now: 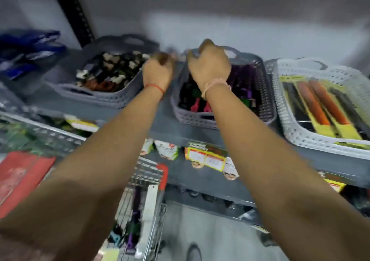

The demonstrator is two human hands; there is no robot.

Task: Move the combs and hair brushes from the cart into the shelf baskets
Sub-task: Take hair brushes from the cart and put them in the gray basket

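Note:
Three perforated baskets stand on a grey shelf. The left grey basket (104,98) holds dark and white hair items. Purple, pink and green brushes fill the middle grey basket (200,120). In the right white basket (300,138) lie packaged orange and black combs (320,104). My right hand (209,66) curls over the far rim of the middle basket. Just left of that basket's far corner is my left hand (158,70), fingers curled; blur hides what it grips. Below, the wire cart (152,180) holds a purple brush (136,210).
A black slotted upright (72,10) rises behind the left basket. Blue packets (30,48) lie at the far left of the shelf. Packaged goods (206,156) hang on the shelf below. A red pack (20,178) sits at lower left. Grey floor (200,230) shows beside the cart.

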